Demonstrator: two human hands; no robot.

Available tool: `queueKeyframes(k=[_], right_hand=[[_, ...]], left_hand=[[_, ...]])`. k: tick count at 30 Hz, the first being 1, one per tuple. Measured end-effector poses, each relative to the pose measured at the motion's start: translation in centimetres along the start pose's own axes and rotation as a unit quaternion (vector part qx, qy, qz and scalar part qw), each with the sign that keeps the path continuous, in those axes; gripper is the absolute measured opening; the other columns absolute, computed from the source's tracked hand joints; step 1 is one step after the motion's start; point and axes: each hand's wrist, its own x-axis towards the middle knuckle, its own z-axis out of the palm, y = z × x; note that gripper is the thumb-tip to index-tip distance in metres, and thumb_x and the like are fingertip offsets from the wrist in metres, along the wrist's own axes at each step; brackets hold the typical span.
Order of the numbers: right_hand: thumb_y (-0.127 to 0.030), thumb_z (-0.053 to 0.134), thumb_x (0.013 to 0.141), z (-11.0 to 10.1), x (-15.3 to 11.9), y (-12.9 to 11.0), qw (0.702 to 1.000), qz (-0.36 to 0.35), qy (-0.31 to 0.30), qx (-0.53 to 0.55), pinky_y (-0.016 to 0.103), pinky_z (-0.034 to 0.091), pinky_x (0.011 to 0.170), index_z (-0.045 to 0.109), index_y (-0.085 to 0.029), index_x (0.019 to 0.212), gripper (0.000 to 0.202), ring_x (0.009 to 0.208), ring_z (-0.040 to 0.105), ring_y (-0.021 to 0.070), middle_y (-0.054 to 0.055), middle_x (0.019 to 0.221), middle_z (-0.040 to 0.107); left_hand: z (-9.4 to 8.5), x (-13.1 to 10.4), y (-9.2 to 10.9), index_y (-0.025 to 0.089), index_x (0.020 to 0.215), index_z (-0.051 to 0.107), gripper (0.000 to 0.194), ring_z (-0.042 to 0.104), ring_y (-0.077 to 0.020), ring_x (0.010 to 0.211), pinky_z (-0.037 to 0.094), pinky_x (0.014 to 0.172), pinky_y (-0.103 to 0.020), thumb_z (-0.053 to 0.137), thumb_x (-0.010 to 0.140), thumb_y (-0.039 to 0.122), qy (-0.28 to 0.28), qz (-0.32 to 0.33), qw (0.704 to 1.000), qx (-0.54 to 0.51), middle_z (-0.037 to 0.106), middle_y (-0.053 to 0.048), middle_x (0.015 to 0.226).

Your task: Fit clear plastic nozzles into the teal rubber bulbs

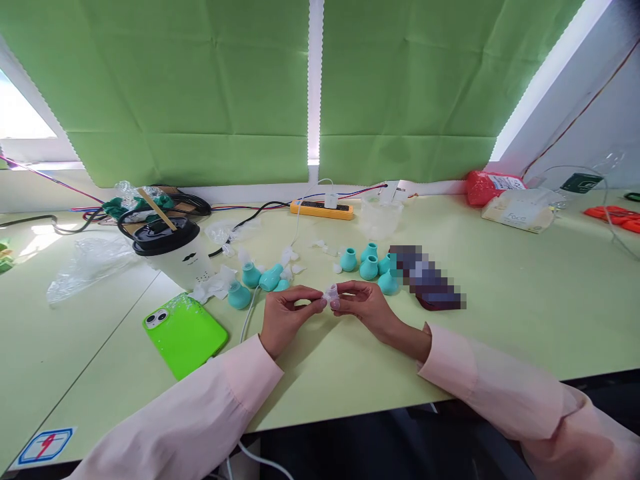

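Between my fingertips, above the pale green table [480, 347], is a small whitish translucent piece [331, 293]. My left hand [293, 312] pinches its left side, and my right hand [370, 308] pinches its right side. The piece's exact shape is partly covered by the fingers. Several turquoise bulb-shaped pieces [239, 295] lie just left of and beyond my left hand. Another group of turquoise pieces [369, 267] stands beyond my right hand. White translucent scraps [289, 255] are scattered between the two groups.
A green phone [186, 335] and a lidded cup [175, 257] are on the left. Behind are an orange power strip [321, 210] and a translucent tub [380, 217]. A blurred dark object [427, 277], tissue pack [520, 210] and red package [493, 188] are on the right.
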Motion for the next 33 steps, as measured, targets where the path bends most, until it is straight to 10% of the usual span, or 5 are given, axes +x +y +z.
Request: queueKeyframes(k=[19,26,33], right_hand=[[-0.023,0.069,0.056,0.1,0.0,-0.2,0.996,0.077,-0.042,0.028,0.020,0.047,0.046,0.057,-0.014,0.070,0.021,0.047,0.059,0.0099,0.000,0.062,0.062],[-0.029,0.063,0.064,0.3,-0.2,-0.3,0.988,0.116,-0.086,0.058,0.014,0.043,0.042,0.058,-0.012,0.067,0.018,0.047,0.058,0.0072,0.000,0.061,0.061],[-0.028,0.064,0.064,0.2,-0.2,-0.3,0.990,0.108,-0.075,0.050,0.014,0.041,0.041,0.058,-0.012,0.064,0.017,0.045,0.057,0.0069,-0.001,0.058,0.061]], left_hand=[[0.1,-0.3,-0.5,0.012,0.075,0.066,0.015,0.057,-0.0109,0.053,0.048,0.047,-0.022,0.063,0.063,0.021,0.008,0.099,0.991,0.089,0.062,-0.005,0.068],[-0.2,-0.6,-0.6,0.012,0.082,0.063,0.015,0.056,-0.0110,0.062,0.047,0.055,-0.022,0.053,0.071,0.011,0.007,0.354,0.896,0.267,0.063,-0.007,0.069],[-0.4,-0.6,-1.4,0.010,0.094,0.056,0.026,0.051,-0.0142,0.065,0.045,0.054,-0.027,0.049,0.070,0.008,-0.013,0.434,0.808,0.397,0.059,-0.009,0.072]])
